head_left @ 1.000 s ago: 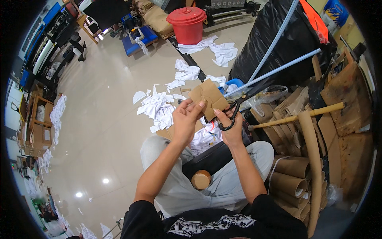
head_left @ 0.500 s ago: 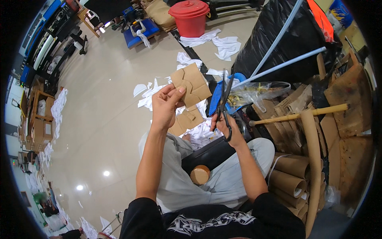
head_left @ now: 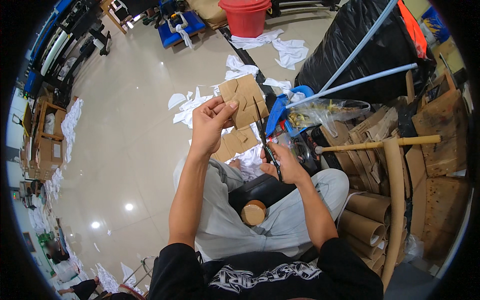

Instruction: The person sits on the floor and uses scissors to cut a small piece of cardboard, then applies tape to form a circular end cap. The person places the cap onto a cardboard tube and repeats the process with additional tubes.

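My left hand (head_left: 214, 121) pinches a piece of brown cardboard (head_left: 243, 91) at its left edge, thumb on top. A curved cut or torn line runs across the piece. In my right hand (head_left: 287, 163) is a pair of black-handled scissors (head_left: 261, 131), fingers and thumb round the handles. The blades point up and lie along the right side of the cardboard in view; I cannot tell whether they touch it. Below, on a heap of white cloth scraps, rests another cardboard piece (head_left: 231, 146). A roll of brown tape (head_left: 253, 213) sits between my legs.
At right are a blue dustpan (head_left: 274, 116) with light-blue poles, a black plastic bag (head_left: 340, 65), a bamboo stick (head_left: 380, 143) and rolled brown cardboard (head_left: 367, 207). A red bucket (head_left: 246, 19) stands ahead. White scraps (head_left: 291, 52) litter the floor.
The scissors have moved left, from apart from the cardboard to overlapping its right side, and their blades look closer together. The cardboard has shifted slightly. My view has tilted a little.
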The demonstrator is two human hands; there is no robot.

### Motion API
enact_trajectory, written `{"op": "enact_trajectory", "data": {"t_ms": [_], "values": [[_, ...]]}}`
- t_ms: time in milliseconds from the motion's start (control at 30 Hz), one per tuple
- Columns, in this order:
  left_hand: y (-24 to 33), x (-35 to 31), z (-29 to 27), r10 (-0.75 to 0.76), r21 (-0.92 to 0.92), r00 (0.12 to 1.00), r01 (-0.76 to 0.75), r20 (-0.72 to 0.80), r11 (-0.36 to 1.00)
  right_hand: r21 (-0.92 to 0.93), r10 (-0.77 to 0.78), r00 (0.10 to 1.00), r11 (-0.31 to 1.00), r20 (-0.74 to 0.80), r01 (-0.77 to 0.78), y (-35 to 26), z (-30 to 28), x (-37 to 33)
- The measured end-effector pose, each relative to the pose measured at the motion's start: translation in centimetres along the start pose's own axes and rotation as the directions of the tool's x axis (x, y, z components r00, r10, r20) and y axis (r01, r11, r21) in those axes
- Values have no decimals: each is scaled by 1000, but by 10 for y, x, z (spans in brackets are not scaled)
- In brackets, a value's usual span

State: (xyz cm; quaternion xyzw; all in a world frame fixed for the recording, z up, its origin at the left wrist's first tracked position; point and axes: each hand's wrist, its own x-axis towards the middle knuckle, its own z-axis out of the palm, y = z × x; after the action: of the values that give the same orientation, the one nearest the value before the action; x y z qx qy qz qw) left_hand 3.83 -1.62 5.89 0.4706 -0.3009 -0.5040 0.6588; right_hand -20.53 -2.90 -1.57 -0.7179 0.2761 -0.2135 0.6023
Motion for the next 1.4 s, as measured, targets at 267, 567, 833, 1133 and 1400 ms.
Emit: {"op": "enact_trajectory", "data": {"t_ms": [267, 567, 833, 1133, 1400], "values": [[-2, 0, 2, -16, 40, 1000, 16, -10, 999, -56, -1, 1000, 998, 8, 2, 0, 0, 2], [-1, 2, 3, 2, 60, 1000, -3, 14, 998, -32, 5, 992, 999, -124, -9, 11, 11, 1], [-1, 1, 0, -11, 94, 999, 8, 37, 996, -46, 10, 994, 999, -110, -15, 8, 6, 2], [-5, -3, 14, -52, 127, 996, 44, 66, 991, -51, -18, 991, 999, -129, 12, 5, 1, 2], [-3, -3, 14, -40, 138, 997, 32, 59, 990, -9, -15, 979, 1000, -204, 14, 5, 13, 0]]}}
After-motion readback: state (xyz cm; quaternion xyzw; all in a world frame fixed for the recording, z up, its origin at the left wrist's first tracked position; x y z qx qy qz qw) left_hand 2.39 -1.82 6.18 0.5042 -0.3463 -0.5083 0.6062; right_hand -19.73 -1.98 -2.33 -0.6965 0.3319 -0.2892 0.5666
